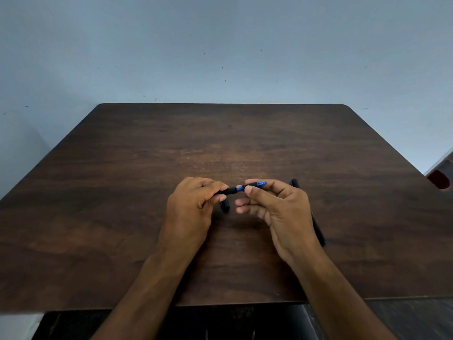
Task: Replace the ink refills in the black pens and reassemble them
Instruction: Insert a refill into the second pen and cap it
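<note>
My left hand [193, 204] grips a black pen barrel [229, 191] above the middle of the dark wooden table [122, 192]. My right hand [277, 207] pinches a blue piece [252, 185] that meets the barrel's open end, thumb and forefinger curled round it. A short black pen part [225, 207] lies on the table just under the hands. Another black pen [317, 227] lies on the table behind my right hand, mostly hidden by it; its far end [295, 182] shows past the fingers.
A pale blue wall stands behind the table. At the right edge there is a reddish-brown object [440, 179] beside the table. The near table edge runs just in front of my forearms.
</note>
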